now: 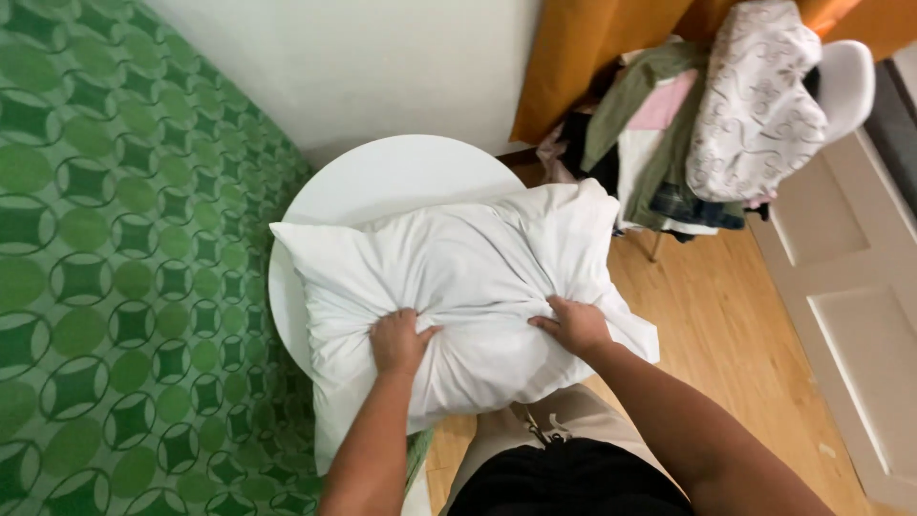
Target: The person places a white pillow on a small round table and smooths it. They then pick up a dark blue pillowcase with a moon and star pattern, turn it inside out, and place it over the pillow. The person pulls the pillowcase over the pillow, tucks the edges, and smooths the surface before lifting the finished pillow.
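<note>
Fingers of left hand [398,342] and right hand [576,325] closed, gripping white pillow [458,268], on round white table [382,182]

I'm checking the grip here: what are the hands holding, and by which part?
Both the left hand and right hand grip the white pillow, bunching the pillowcase fabric along its near edge; it rests on the round white table.

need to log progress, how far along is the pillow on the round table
Looks done: the white pillow appears inside its white case, lying on the round white table. In hand: the left hand and right hand grip bunched fabric at the near edge. Left: that near edge looks gathered and creased, not smoothed flat.
</note>
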